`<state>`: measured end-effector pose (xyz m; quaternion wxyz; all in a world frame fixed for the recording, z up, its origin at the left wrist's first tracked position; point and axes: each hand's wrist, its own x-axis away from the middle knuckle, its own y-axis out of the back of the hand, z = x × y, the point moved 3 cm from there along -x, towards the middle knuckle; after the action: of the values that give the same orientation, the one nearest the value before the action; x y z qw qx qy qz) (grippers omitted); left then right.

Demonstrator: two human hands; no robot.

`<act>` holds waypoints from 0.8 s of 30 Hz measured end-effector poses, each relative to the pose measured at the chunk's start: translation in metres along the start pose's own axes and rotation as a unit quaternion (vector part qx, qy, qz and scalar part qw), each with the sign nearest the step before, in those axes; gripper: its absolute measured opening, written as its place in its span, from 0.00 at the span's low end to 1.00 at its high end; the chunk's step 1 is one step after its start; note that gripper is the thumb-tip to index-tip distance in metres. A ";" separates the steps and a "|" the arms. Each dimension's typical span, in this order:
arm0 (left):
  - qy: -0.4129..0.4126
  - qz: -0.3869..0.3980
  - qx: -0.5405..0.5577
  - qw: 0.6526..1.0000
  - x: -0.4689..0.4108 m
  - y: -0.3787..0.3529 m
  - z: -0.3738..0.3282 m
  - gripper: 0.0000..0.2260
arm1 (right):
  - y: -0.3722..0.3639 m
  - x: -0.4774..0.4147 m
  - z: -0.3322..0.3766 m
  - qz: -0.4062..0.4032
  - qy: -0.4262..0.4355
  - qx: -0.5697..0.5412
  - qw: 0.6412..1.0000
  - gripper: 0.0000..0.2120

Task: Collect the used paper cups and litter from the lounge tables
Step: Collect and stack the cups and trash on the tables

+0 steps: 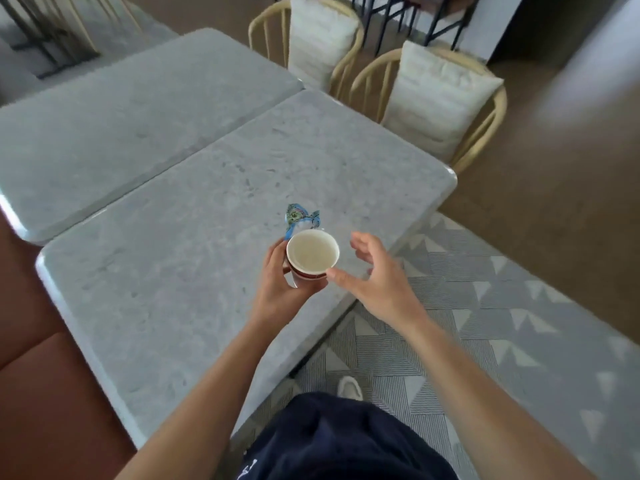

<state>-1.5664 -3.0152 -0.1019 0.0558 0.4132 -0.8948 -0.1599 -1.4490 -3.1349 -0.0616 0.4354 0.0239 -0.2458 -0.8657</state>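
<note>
My left hand point(281, 278) grips a paper cup point(312, 253) from the side and below, holding it upright above the near grey marble table point(173, 265). The cup is white inside with a red band low on its wall. Just beyond the cup, a crumpled blue and green wrapper point(300, 216) lies on the tabletop. My right hand point(375, 271) hovers to the right of the cup, fingers spread and relaxed, its thumb tip close to the cup's rim, holding nothing.
A second grey marble table point(131, 109) adjoins at the far left. Two wooden chairs with white cushions point(433, 105) stand beyond the tables. A patterned grey rug point(485, 334) covers the floor at right. A brown bench seat point(38, 393) lies at left.
</note>
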 end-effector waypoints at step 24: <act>-0.114 0.343 0.042 0.931 0.056 -0.326 -0.128 0.37 | 0.256 0.203 -0.171 -0.399 -0.192 -0.095 0.891 0.22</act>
<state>-1.3379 -3.2863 -0.0915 -0.0121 0.0618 -0.9882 -0.1396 -1.3409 -3.4875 -0.0625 -0.0023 -0.0884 -0.2110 -0.9735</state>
